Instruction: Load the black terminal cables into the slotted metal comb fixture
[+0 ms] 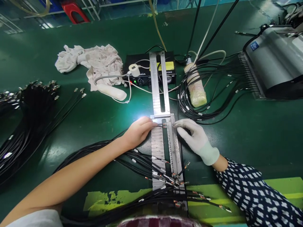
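Note:
A long slotted metal fixture (158, 148) lies lengthwise on the green table. My bare left hand (138, 130) rests at its left edge, fingers pinched on a thin black cable whose wire end (164, 125) lies across the fixture. My right hand (195, 137), in a white glove, lies on the fixture's right rail (175, 148), fingertips pressed down beside that wire end. Several black cables (146, 164) with stripped ends lie across the fixture's near part.
A black control box (142, 67) stands behind the fixture, a crumpled cloth (94, 61) and a white handpiece (111, 92) to its left. A taped bottle (196, 88) sits amid coiled cables. A grey machine (274, 60) is far right; cable bundles (26, 119) lie left.

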The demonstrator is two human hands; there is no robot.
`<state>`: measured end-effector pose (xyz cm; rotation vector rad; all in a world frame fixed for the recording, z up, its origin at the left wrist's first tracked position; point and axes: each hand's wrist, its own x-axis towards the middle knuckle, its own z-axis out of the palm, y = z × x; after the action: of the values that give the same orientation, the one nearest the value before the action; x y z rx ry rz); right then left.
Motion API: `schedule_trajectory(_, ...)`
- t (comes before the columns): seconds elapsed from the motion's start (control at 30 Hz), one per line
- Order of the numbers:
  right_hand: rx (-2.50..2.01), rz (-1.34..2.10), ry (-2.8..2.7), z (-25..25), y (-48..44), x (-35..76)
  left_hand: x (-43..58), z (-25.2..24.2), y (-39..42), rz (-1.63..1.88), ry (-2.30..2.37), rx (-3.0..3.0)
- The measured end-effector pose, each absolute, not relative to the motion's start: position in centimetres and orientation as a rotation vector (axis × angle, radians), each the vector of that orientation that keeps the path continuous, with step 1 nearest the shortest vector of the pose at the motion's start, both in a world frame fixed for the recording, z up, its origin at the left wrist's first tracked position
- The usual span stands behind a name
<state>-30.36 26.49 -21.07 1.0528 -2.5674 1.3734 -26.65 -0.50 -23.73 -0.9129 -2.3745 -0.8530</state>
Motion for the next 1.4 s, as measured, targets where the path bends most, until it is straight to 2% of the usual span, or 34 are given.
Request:
schedule_trajectory(0.33, 1.06, 1.37, -2.567, -21.0, 26.6, -30.3, -26.1, -23.6, -0.8, -0.821, -2.377, -0.957)
schedule_trajectory(0.57, 1.076, 1.392, -2.56, -20.7, 26.5, -30.5, -23.9, -24.3, -1.1, -0.382, -2.537, -0.819)
schedule_trajectory(0.77, 1.002, 1.333, -2.594, -21.4, 26.3, -30.9, -23.1, -24.0, -1.1, -0.56, -2.625, -0.772)
schedule_trajectory(0.9, 1.024, 1.367, -2.563, -21.5, 27.0, -29.5, -19.8, -22.2, 0.7, -0.929, -2.702, -0.819)
schedule_trajectory(1.07, 1.421, 1.158, -2.408, -20.6, 27.3, -27.0, -16.9, -22.5, 4.1, -1.146, -2.75, -0.888)
schedule_trajectory(1.2, 1.756, 0.858, -2.395, -20.3, 26.7, -26.3, -17.6, -23.0, 5.5, -1.362, -2.688, -0.77)
schedule_trajectory(1.3, 1.764, 0.78, -2.365, -20.7, 26.2, -26.3, -18.0, -22.8, 4.9, -1.295, -2.641, -0.742)
schedule_trajectory(1.4, 1.701, 0.85, -2.357, -21.1, 26.0, -26.5, -17.5, -22.8, 2.2, -1.007, -2.66, -0.673)
